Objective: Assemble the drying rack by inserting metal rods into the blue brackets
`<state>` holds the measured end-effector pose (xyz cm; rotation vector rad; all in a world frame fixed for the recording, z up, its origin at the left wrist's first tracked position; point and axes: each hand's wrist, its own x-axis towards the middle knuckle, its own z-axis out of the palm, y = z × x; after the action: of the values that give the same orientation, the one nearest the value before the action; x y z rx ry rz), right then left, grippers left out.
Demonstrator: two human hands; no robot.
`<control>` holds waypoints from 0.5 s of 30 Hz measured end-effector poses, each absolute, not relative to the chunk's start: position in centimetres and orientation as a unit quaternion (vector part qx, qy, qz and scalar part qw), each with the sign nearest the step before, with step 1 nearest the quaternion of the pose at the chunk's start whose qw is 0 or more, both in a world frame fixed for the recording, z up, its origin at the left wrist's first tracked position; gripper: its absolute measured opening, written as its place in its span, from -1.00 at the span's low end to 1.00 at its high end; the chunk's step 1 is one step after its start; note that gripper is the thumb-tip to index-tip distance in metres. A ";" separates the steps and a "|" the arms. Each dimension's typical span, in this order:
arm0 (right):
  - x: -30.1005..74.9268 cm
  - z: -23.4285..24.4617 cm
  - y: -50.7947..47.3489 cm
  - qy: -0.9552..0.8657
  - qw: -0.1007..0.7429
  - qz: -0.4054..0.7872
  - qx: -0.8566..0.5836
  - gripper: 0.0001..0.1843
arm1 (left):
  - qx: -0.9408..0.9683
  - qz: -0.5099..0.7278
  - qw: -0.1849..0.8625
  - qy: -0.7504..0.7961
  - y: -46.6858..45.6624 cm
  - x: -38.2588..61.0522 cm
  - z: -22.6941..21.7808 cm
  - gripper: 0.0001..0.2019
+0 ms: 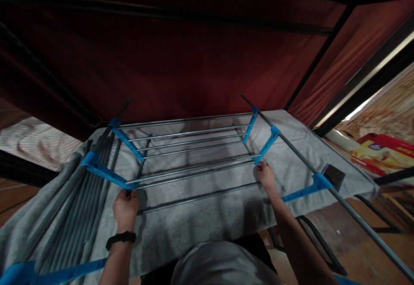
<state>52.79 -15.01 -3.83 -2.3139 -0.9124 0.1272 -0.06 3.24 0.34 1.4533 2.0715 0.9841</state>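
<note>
A clothes drying rack with grey metal rods [190, 149] and blue plastic connectors [267, 145] stands in front of me, draped with a grey towel [200, 220]. My left hand [125, 207], with a black band on the wrist, is closed round the left end of a near rod by a blue bracket [103, 173]. My right hand [265, 175] pinches the right end of a rod where it meets a blue connector. The rack's left wing [74, 216] hangs folded down with several rods.
A dark red curtain or fabric wall [194, 61] with black frame bars rises behind the rack. A red and yellow box [384, 151] lies at the right on the floor. The rack's right side rail [355, 216] runs toward the lower right. Striped cloth [35, 138] lies at left.
</note>
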 end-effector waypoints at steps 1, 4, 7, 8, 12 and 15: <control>52.7 -3.8 -15.1 -0.346 0.307 0.044 -0.886 -0.60 | 0.525 0.348 0.217 0.746 3.2 -0.1 0.6 -0.91; 52.4 -3.6 -15.0 -0.340 0.271 0.037 -0.900 -0.63 | 0.528 0.348 0.226 0.741 3.2 -0.1 0.9 -0.91; 52.1 -3.0 -14.6 -0.334 0.240 0.032 -0.911 -0.63 | 0.539 0.345 0.208 0.740 3.3 -0.2 0.6 -0.87; 52.0 -2.7 -14.6 -0.333 0.232 0.030 -0.914 -0.62 | 0.542 0.344 0.203 0.740 3.3 -0.2 0.5 -0.86; 51.5 -2.3 -14.8 -0.345 0.214 0.026 -0.913 -0.56 | 0.541 0.353 0.199 0.737 3.0 0.0 0.3 -0.88; 52.2 -3.3 -15.2 -0.346 0.195 0.015 -0.917 -0.44 | 0.535 0.356 0.211 0.737 2.7 0.4 0.5 -0.92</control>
<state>52.20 -15.25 -3.32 -2.5719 -0.9713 0.0429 0.35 2.65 0.45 1.4871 2.0471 0.9890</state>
